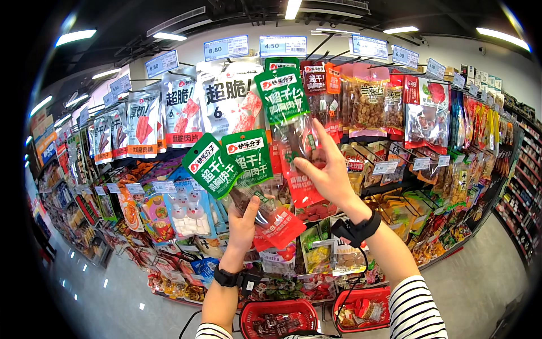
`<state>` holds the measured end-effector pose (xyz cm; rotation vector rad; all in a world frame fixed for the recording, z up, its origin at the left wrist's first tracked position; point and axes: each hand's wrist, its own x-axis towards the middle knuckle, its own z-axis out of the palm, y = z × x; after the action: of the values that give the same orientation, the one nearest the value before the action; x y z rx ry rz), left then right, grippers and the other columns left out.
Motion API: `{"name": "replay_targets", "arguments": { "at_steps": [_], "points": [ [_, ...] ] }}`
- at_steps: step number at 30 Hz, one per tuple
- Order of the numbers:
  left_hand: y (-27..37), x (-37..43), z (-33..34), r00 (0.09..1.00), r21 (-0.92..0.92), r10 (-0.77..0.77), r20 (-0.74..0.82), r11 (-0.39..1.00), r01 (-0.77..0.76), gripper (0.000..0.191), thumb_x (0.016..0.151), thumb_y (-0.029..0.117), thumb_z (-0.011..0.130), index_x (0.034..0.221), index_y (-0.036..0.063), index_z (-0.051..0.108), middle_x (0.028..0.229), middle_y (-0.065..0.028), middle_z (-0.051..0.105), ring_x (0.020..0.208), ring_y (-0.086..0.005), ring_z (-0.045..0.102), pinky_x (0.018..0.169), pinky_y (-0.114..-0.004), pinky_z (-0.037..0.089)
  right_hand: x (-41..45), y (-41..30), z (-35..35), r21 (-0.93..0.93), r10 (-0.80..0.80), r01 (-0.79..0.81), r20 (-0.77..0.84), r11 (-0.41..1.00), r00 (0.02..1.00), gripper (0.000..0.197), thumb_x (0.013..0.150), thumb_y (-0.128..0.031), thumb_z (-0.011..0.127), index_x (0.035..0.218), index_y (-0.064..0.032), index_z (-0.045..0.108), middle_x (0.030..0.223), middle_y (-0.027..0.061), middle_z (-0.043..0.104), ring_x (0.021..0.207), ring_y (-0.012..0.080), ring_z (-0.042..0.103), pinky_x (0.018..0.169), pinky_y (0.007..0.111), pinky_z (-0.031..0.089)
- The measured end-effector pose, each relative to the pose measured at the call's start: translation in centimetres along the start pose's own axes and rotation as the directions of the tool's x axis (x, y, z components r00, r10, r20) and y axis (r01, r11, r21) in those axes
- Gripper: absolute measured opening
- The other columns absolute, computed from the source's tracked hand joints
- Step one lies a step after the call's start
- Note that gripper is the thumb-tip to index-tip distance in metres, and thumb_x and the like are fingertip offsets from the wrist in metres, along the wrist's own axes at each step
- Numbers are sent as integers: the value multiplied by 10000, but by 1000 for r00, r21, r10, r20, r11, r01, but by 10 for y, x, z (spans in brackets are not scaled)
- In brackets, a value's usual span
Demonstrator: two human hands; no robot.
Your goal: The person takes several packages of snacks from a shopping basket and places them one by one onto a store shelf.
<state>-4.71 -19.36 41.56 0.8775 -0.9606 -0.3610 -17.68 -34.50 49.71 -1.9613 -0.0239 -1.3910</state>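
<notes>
My left hand (243,226) grips two snack packets, its thumb across the front one. The front packet (211,167) has a green top, a clear middle showing dark dried meat, and a red bottom. Behind it, fanned to the right, is a matching packet (252,154). My right hand (332,180) has its thumb over the front of a third packet of this kind (281,95), and its index finger lies along the right edge. That packet tilts in front of the display hooks; whether it still hangs from one is hidden. Another green-topped packet (281,62) shows behind it.
Silver meat-snack bags (230,97) hang left of the green packets, and bean snack bags (370,101) hang right. Price tags (283,45) line the hook ends. Two red shopping baskets (244,315) (383,292) holding packets stand on the floor below. Cables run from both wristbands.
</notes>
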Motion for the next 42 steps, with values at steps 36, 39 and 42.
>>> {"name": "replay_targets", "arguments": {
  "at_steps": [36, 39, 42],
  "points": [
    [6, -10, -26, 998, -72, -30, 60, 997, 34, 263, 893, 144, 518, 1077, -44, 502, 917, -158, 640, 768, -227, 653, 699, -352, 548, 39, 3, 4, -315, -180, 151, -65, 937, 982, 731, 804, -208, 652, 1358, 80, 271, 898, 118, 463, 769, 198, 462, 707, 301, 409],
    [6, -10, -28, 997, -64, -22, 70, 998, 26, 261, 893, 141, 518, 1078, -43, 499, 916, -158, 640, 768, -227, 654, 699, -349, 549, 39, 3, 5, -315, -188, 156, -72, 936, 980, 732, 805, -208, 650, 1359, 82, 267, 894, 118, 458, 764, 193, 460, 699, 296, 408],
    [6, -10, -30, 997, -57, -20, 75, 998, 25, 252, 891, 129, 515, 1075, -42, 501, 914, -158, 640, 769, -225, 651, 702, -348, 547, 41, -1, 6, -320, -193, 162, -67, 933, 979, 736, 804, -207, 651, 1360, 81, 263, 889, 117, 453, 756, 187, 457, 691, 291, 407]
  ]
}}
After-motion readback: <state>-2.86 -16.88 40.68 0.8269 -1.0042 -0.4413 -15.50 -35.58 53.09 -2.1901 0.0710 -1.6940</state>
